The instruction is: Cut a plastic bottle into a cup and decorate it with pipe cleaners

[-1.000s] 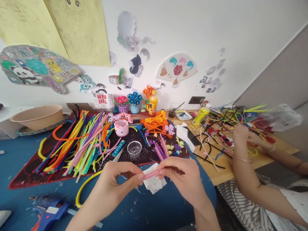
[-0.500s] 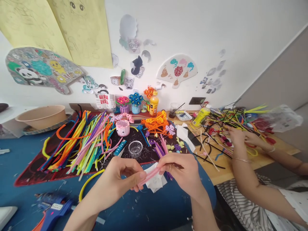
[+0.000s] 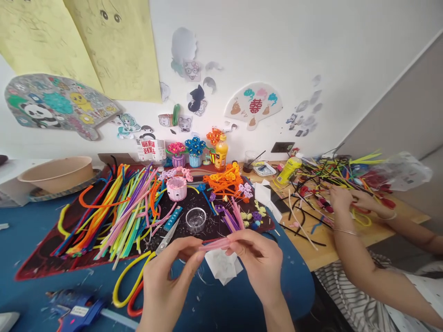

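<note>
The left hand and the right hand are pinching the two ends of a short pink pipe cleaner, fingertips pressed together on it. The piece is lying almost level between them, above the blue tabletop and just over a crumpled white paper.

Outward from the hands, a clear round cup and scissors are sitting on a dark mat (the mat is also carrying a large sheaf of coloured pipe cleaners). A yellow loop is lying just left of the left wrist, and a blue glue gun is resting near the lower edge; its label is too small to read.

Readable writing: a red double-happiness character on the white fan on the wall. Red characters on the bottle label are showing, but not legibly.

To the right, another person's hands are working among dark and yellow stems on a wooden table.
</note>
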The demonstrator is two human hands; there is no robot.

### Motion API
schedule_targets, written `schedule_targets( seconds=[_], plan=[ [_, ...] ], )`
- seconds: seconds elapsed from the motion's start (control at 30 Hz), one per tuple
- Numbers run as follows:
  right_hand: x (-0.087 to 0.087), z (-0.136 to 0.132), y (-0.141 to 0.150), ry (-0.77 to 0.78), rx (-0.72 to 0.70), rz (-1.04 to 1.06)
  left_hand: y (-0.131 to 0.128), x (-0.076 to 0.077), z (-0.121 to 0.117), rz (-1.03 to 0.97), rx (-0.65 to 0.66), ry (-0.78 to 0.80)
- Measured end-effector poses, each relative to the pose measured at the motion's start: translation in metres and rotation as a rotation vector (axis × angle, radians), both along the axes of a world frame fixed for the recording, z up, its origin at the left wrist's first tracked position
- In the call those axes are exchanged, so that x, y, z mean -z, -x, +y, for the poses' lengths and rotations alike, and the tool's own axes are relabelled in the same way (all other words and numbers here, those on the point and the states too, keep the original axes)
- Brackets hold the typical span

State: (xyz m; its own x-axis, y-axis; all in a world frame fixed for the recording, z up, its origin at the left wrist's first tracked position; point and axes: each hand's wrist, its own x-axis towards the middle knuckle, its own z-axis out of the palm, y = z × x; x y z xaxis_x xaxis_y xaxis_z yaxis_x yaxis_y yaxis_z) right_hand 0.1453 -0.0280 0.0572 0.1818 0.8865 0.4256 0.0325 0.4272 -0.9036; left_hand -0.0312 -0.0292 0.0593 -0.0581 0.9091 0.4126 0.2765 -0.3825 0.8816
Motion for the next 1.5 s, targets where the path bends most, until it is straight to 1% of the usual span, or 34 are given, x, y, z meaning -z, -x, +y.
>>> schedule_targets(
  seconds=[0.07,0.17,0.2,0.27,0.33,0.4,0.47,0.57,0.63,0.73,0.77,0.83,0.93,1.0,1.07,1.17,1.3,1.4,1.5],
  plan=[
    [0.001,0.001,0.001,-0.023,0.0,-0.004,0.001,0.001,0.004,-0.079,0.075,0.082],
    [0.003,0.003,0.001,-0.037,-0.014,-0.01,0.004,0.001,0.008,-0.207,0.254,0.267],
    [0.004,0.003,0.0,-0.032,-0.017,-0.007,0.005,0.001,0.008,-0.242,0.295,0.305],
    [0.005,0.003,0.0,0.001,-0.025,0.016,0.007,0.002,0.007,-0.297,0.339,0.317],
    [0.004,0.004,0.0,0.061,-0.056,0.065,0.009,0.003,0.005,-0.317,0.352,0.255],
    [0.004,0.005,0.0,0.13,-0.119,0.12,0.009,0.005,0.004,-0.295,0.347,0.161],
    [0.002,0.006,0.001,0.195,-0.186,0.158,0.008,0.005,0.004,-0.262,0.311,0.076],
    [0.001,0.007,0.005,0.247,-0.25,0.2,0.004,0.001,0.005,-0.247,0.264,0.015],
    [0.0,0.008,0.007,0.251,-0.276,0.231,0.0,-0.002,0.005,-0.295,0.233,0.036],
    [-0.003,0.009,0.009,0.247,-0.299,0.25,-0.006,-0.005,0.003,-0.431,0.178,0.091],
    [-0.004,0.01,0.009,0.243,-0.303,0.248,-0.007,-0.005,0.003,-0.465,0.179,0.103],
    [-0.005,0.012,0.01,0.228,-0.303,0.243,-0.007,-0.003,0.004,-0.495,0.223,0.11],
    [-0.006,0.017,0.01,0.221,-0.307,0.239,-0.004,0.001,0.009,-0.502,0.278,0.101],
    [-0.005,0.021,0.01,0.227,-0.311,0.228,-0.001,0.002,0.011,-0.485,0.274,0.087],
    [-0.004,0.024,0.01,0.224,-0.309,0.203,-0.001,0.001,0.013,-0.449,0.251,0.08],
    [-0.003,0.028,0.009,0.215,-0.291,0.158,-0.002,-0.004,0.013,-0.409,0.183,0.101],
    [-0.005,0.031,0.008,0.221,-0.289,0.122,-0.005,-0.008,0.013,-0.404,0.132,0.131],
    [-0.005,0.031,0.009,0.228,-0.288,0.119,-0.003,-0.005,0.014,-0.425,0.117,0.169],
    [-0.004,0.029,0.01,0.21,-0.226,0.13,0.0,0.002,0.016,-0.464,0.109,0.203]
  ],
)
